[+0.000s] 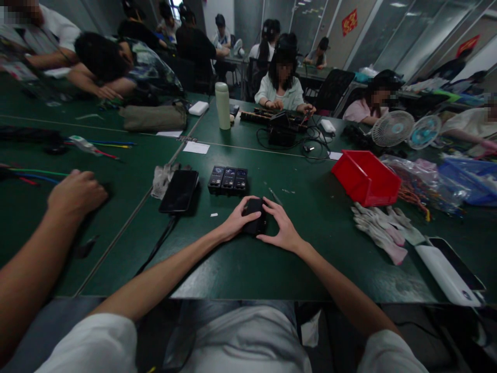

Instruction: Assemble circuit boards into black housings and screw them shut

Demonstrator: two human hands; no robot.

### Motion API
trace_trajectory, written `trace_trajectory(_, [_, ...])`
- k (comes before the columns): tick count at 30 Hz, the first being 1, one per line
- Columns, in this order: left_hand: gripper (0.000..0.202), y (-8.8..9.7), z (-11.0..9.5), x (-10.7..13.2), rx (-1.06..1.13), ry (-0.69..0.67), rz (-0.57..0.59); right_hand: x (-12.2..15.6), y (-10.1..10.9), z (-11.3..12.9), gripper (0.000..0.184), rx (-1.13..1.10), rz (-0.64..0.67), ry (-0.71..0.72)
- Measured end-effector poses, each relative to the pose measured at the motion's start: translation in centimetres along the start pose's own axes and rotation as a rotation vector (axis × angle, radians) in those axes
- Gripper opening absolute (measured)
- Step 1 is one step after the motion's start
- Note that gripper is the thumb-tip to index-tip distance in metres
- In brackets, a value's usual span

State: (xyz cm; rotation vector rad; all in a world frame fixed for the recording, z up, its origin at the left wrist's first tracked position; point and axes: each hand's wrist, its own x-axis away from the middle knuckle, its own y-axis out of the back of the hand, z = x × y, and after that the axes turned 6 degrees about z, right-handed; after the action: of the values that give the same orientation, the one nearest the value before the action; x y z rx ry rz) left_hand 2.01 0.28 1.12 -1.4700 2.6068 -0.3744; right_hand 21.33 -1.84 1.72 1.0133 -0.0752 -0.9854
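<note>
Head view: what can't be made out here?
In the head view:
Black rectangular box: left side covered by the left hand.
Three black boxy modules: markings too small.
Whitish cloth glove: partly hidden by black rectangular phone.
Co-worker's bare arm: cut off by left edge.

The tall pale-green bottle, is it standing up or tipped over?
Upright: the tall pale-green bottle stands on the dark green table, its rounded top pointing up.

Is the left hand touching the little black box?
Touching. The head view shows the left hand gripping the black box, its thumb lying across the top.
</note>
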Motion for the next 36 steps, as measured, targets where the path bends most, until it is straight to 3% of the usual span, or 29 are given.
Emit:
trace_trajectory(10, [0.056,0.0,0.5,0.1,-0.393,-0.204,-0.116,0.1,-0.4,-0.2,0.082,-0.004,0.013,0.03])
trace_trajectory(16, [0.05,-0.1,0.4,0.1,-0.456,-0.301,-0.045,0.1,-0.6,-0.4,0.081,0.012,0.02,0.063])
trace_trajectory(20, [0.045,0.1,0.5,0.0,-0.467,-0.282,-0.088,0.0,0.1,-0.5,0.069,0.055,0.031,0.044])
trace_trajectory(22, [0.045,0.2,0.5,0.0,-0.476,-0.247,-0.114,0.0,0.9,-1.0,0.054,0.106,-0.021,-0.032])
trace_trajectory(25, [0.044,0.2,0.4,0.0,-0.482,-0.213,-0.148,0.3,2.4,-2.6,0.037,0.217,-0.105,-0.262])
trace_trajectory(28, [0.04,0.4,0.3,0.0,-0.468,-0.216,-0.182,0.7,3.4,-4.2,0.033,0.285,0.029,-0.421])
trace_trajectory(32, [0.038,0.5,0.2,-0.1,-0.432,-0.199,-0.201,0.9,3.4,-4.7,0.026,0.244,0.11,-0.549])
trace_trajectory(36, [0.035,0.6,0.1,-0.2,-0.409,-0.169,-0.209,0.7,3.2,-4.1,0.017,0.164,-0.012,-0.604])
